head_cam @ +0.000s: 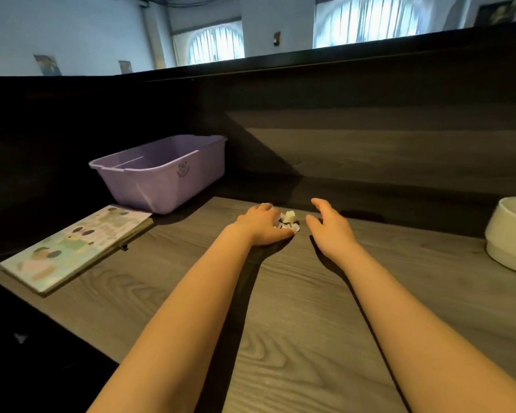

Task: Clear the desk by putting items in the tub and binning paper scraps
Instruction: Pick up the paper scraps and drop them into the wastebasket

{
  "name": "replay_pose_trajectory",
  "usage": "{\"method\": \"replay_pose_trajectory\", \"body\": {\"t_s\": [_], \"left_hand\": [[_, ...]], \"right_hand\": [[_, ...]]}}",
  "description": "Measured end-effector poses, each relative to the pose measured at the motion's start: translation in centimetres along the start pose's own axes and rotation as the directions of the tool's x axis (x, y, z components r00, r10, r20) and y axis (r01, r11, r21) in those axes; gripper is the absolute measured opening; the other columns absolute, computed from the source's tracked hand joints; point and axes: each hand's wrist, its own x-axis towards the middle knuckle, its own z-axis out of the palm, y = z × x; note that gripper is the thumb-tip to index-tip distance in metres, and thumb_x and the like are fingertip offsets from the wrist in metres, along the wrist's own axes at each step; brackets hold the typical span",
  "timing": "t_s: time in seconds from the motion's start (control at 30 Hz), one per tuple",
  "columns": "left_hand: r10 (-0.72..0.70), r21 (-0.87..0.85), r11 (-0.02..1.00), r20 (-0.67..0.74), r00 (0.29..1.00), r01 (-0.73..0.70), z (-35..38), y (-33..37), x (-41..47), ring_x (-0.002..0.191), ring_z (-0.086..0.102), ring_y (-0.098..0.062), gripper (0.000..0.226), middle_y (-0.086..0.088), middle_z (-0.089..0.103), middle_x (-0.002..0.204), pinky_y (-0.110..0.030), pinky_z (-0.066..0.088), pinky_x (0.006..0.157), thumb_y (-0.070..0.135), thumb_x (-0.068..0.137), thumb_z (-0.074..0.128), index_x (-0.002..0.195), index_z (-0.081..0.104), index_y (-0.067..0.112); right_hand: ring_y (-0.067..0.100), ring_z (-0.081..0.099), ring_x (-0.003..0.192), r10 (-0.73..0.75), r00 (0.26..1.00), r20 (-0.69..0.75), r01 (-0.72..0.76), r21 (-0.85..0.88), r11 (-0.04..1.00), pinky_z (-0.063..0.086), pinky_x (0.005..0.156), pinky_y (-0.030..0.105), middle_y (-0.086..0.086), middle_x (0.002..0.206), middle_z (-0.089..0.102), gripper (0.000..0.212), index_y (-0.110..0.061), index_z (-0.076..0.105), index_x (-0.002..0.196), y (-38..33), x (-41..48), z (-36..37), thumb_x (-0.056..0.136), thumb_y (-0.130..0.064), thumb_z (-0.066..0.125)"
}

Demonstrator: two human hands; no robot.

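Note:
A small heap of white paper scraps point(289, 221) lies on the grey wooden desk point(295, 308) near its far edge. My left hand point(262, 225) rests palm down on the desk, its fingers curled against the left side of the scraps. My right hand point(329, 223) hovers just right of the heap with fingers apart and holds nothing. A lilac plastic tub point(161, 171) stands at the far left of the desk. Its inside is mostly hidden from here.
An illustrated book point(75, 248) lies flat at the left edge, in front of the tub. A white round container point(511, 234) stands at the right edge. A dark partition wall rises behind the desk.

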Motion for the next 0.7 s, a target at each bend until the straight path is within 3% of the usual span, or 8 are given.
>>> {"method": "replay_pose_trajectory", "body": {"t_s": [0.13,0.3,0.4,0.53,0.7], "left_hand": [[0.061,0.091,0.995,-0.15,0.987,-0.047,0.7,-0.6,-1.2,0.122,0.044,-0.026,0.057,-0.01,0.046,0.135,-0.042,0.042,0.099,0.054,0.091,0.042,0.131,0.047,0.015],[0.049,-0.036,0.998,-0.226,0.973,-0.058,1.0,-1.9,-3.9,0.098,0.054,-0.02,0.033,-0.008,0.058,0.11,-0.032,0.047,0.086,0.037,0.095,0.045,0.113,0.055,0.011],[-0.018,-0.149,0.988,-0.296,0.955,-0.027,1.6,-3.0,-5.2,0.079,0.053,-0.018,0.022,-0.006,0.057,0.087,-0.028,0.04,0.068,0.031,0.097,0.042,0.089,0.054,0.014],[-0.164,-0.346,0.938,-0.437,0.884,0.003,1.6,-4.4,-5.8,0.067,0.045,-0.016,0.032,0.002,0.044,0.065,-0.026,0.031,0.054,0.025,0.097,0.043,0.066,0.042,0.017],[-0.216,-0.432,0.902,-0.439,0.872,0.005,1.6,-5.5,-6.1,0.061,0.043,-0.014,0.031,0.0,0.045,0.065,-0.027,0.034,0.056,0.025,0.096,0.045,0.066,0.044,0.016]], "right_hand": [[0.024,0.036,0.137,-0.017,1.0,0.01,0.017,-0.007,1.0,0.036,0.106,0.039,0.003,0.152,0.034,0.05,-0.024,0.028,0.146,0.0,-0.3,0.1,0.099,-0.024,0.043],[0.023,0.035,0.137,-0.081,0.995,0.054,0.087,-0.135,0.987,0.035,0.108,0.039,0.003,0.153,0.032,0.052,-0.022,0.027,0.147,-0.5,-1.0,0.1,0.098,-0.025,0.046],[0.021,0.034,0.138,-0.129,0.985,0.113,0.153,-0.232,0.961,0.036,0.108,0.038,0.001,0.154,0.029,0.057,-0.022,0.026,0.148,-0.8,-1.2,0.4,0.097,-0.032,0.048],[0.022,0.025,0.143,-0.122,0.97,0.209,0.184,-0.312,0.932,0.03,0.112,0.039,0.002,0.158,0.018,0.066,-0.022,0.021,0.149,-1.6,-0.2,0.9,0.094,-0.043,0.051],[0.023,0.016,0.146,-0.084,0.964,0.253,0.161,-0.301,0.94,0.023,0.115,0.04,0.002,0.159,0.013,0.072,-0.024,0.018,0.15,-3.2,2.0,1.9,0.091,-0.042,0.055]]}}
